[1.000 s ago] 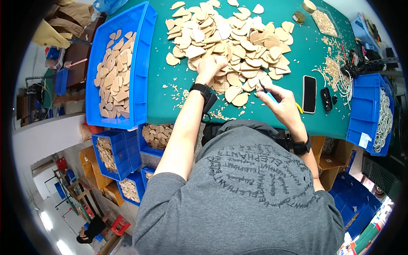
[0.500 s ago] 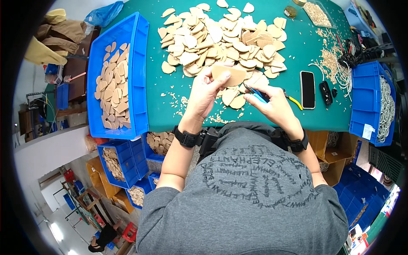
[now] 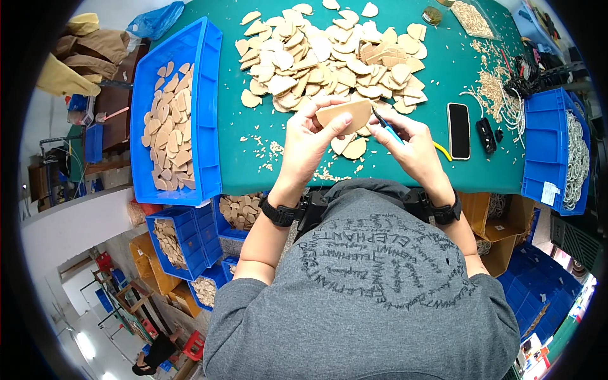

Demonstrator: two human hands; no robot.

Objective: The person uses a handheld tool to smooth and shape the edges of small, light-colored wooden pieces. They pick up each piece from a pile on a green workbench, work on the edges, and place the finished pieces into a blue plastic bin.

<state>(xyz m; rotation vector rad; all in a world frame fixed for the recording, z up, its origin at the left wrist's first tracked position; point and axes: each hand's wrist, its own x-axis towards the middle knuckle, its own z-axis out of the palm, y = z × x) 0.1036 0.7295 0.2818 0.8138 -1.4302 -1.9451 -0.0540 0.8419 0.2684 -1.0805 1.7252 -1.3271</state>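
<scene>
Forearms [image 3: 261, 247] come over the near edge of the green-topped desk [image 3: 253, 180], elbows bent and wrists angled inward, so that the two hands face each other close to the middle of that edge, with a narrow gap between them. The left hand [image 3: 308, 142] is turned partly palm up and grips a flat tan piece [image 3: 348, 117], its thumb laid across the near face and its fingers behind and along the upper side; the piece is raised in front of the pile, tilted, with its broad face toward the person. The right hand [image 3: 411, 147] curls its fingers around a blue-handled tool [image 3: 389, 128], whose dark tip points away from the near edge, just beside the right end of the piece; whether they touch cannot be told. A black band [image 3: 278, 213] circles the left wrist. Beyond the hands, a pile of similar tan pieces [image 3: 316, 54] spreads across the middle of the desk toward its far edge. A blue crate [image 3: 209, 120] stands along the left edge, and a phone [image 3: 458, 132] lies toward the near right corner, beside a small black object [image 3: 486, 135].
</scene>
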